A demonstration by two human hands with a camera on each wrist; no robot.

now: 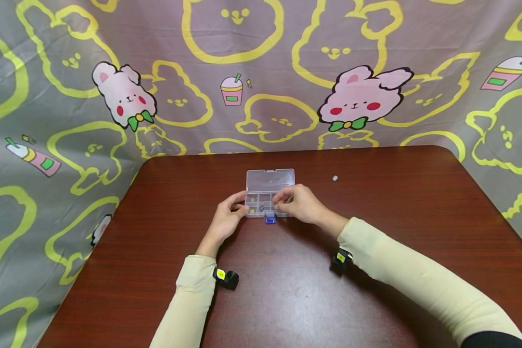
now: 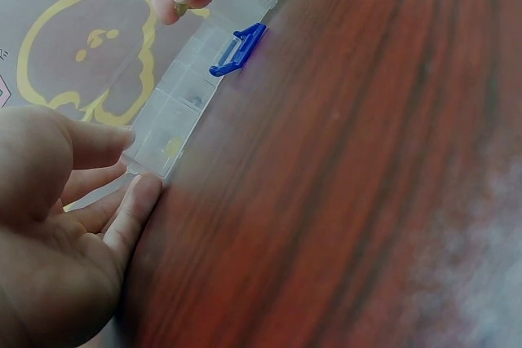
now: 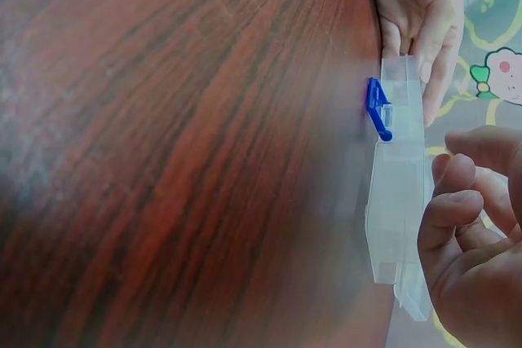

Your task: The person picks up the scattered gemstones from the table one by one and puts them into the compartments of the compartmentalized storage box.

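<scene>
A clear plastic compartment box (image 1: 258,205) lies on the table with its lid (image 1: 270,181) raised toward the back and a blue latch (image 1: 270,219) at its front. My left hand (image 1: 227,217) grips the box's left end, the thumb and fingers around that corner, as the left wrist view shows. Small yellow pieces (image 2: 173,147) lie in the left compartments, and a small grey piece (image 1: 262,208) is in a middle one. Over the right-hand compartments, my right hand (image 1: 302,204) pinches a tiny yellowish piece (image 2: 181,8) between its fingertips.
A small whitish piece (image 1: 335,178) lies on the brown wooden table (image 1: 374,179), back right of the box. A patterned cloth (image 1: 269,77) hangs behind the table and along its sides. Each wrist wears a small black camera (image 1: 229,279).
</scene>
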